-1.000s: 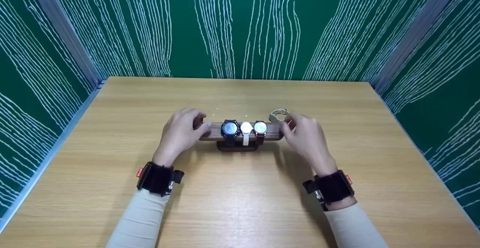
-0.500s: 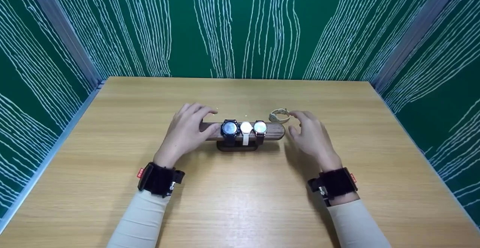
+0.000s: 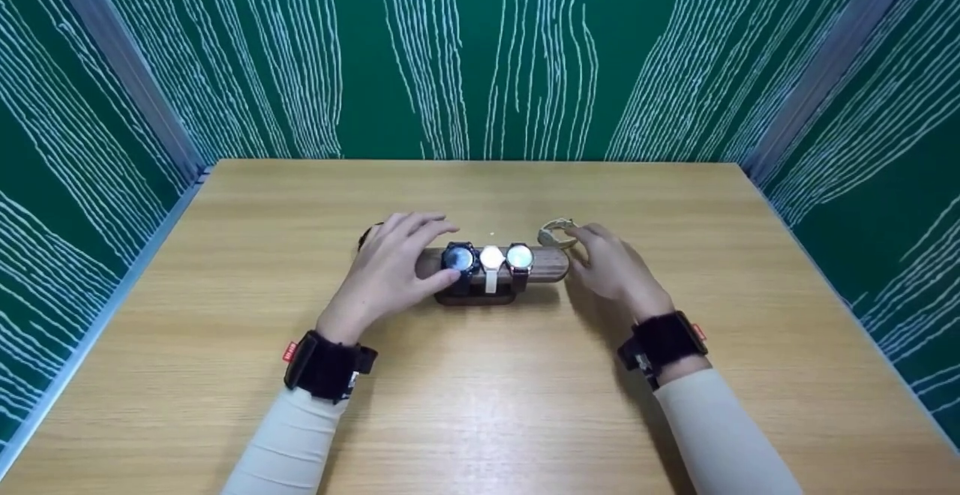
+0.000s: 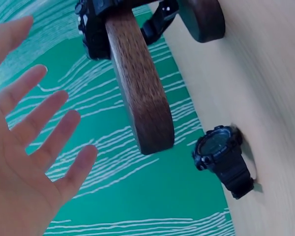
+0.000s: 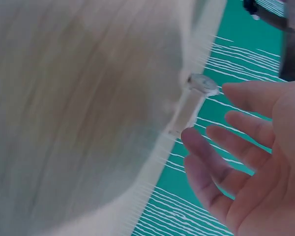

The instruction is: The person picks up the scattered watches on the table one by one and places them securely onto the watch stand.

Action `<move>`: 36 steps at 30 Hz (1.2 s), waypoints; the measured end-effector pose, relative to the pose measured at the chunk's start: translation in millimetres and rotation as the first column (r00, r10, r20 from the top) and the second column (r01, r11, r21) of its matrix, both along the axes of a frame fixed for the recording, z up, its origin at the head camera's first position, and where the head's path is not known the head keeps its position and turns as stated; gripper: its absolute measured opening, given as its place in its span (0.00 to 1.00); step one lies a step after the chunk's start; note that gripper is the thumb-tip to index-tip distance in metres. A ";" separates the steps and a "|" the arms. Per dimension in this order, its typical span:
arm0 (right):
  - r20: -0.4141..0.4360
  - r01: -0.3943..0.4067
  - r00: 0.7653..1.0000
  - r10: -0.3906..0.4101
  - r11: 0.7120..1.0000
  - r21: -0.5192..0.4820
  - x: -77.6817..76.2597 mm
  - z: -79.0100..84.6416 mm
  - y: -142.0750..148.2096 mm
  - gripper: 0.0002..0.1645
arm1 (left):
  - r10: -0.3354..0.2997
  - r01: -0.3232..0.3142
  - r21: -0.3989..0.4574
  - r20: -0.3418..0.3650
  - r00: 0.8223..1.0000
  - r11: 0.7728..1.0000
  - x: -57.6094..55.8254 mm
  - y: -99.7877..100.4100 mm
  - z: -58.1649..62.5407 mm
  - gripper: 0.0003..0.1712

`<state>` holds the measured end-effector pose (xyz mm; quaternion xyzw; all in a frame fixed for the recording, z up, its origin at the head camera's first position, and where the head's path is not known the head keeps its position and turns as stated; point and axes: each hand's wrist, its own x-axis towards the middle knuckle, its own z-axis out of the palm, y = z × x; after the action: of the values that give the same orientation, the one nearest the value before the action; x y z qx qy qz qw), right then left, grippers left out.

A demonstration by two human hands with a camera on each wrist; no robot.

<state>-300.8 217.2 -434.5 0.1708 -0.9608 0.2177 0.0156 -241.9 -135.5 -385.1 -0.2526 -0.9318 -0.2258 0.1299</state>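
A dark wooden watch stand (image 3: pixel 550 265) carries a dark, round-faced watch (image 3: pixel 458 257), a white watch (image 3: pixel 491 258) and a brown-strapped watch (image 3: pixel 519 256). My left hand (image 3: pixel 390 270) spreads its fingers over the stand's left end, covering it in the head view; the left wrist view shows the palm apart from the wood. A black sports watch (image 4: pixel 219 147) stands on the table beyond that end, mostly hidden behind the hand from above. At the right end, my right hand (image 3: pixel 615 266) reaches its loosely bent fingertips to a gold-coloured watch (image 5: pixel 191 104), which rests on the table behind the stand.
The wooden table (image 3: pixel 480 405) stretches around the stand on all sides. Green panels with white wavy lines (image 3: pixel 480 52) rise along its back and both sides. A tiny pale speck (image 3: pixel 492 234) lies behind the stand.
Both hands have come off the stand's ends. My left hand has shifted right over the stand, uncovering part of the black sports watch; my right hand has moved to the gold-coloured watch.
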 end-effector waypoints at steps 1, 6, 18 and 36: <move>0.004 -0.007 1.000 0.006 1.000 0.017 -2.5 -1.1 -1.1 0.32 | -0.010 0.010 -0.002 -0.009 1.000 1.000 0.5 1.1 0.1 0.36; 0.042 0.008 0.999 -0.010 0.998 0.059 -12.4 -3.9 -6.7 0.35 | -0.047 0.046 -0.021 -0.046 0.998 0.999 3.0 8.8 0.4 0.36; -0.017 -0.004 1.000 0.003 0.999 -0.032 -22.9 -11.3 -17.8 0.16 | -0.110 0.107 -0.086 -0.030 0.993 0.990 7.7 21.9 -3.8 0.38; 0.029 0.069 0.997 -0.067 0.995 -0.076 -12.1 7.5 -6.9 0.09 | -0.147 0.142 -0.065 -0.069 0.987 0.988 10.3 25.7 -4.1 0.36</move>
<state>-312.9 210.3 -427.0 0.1343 -0.9572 0.2560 0.0171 -231.6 -109.8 -389.2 -0.3315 -0.9120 -0.1970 0.1399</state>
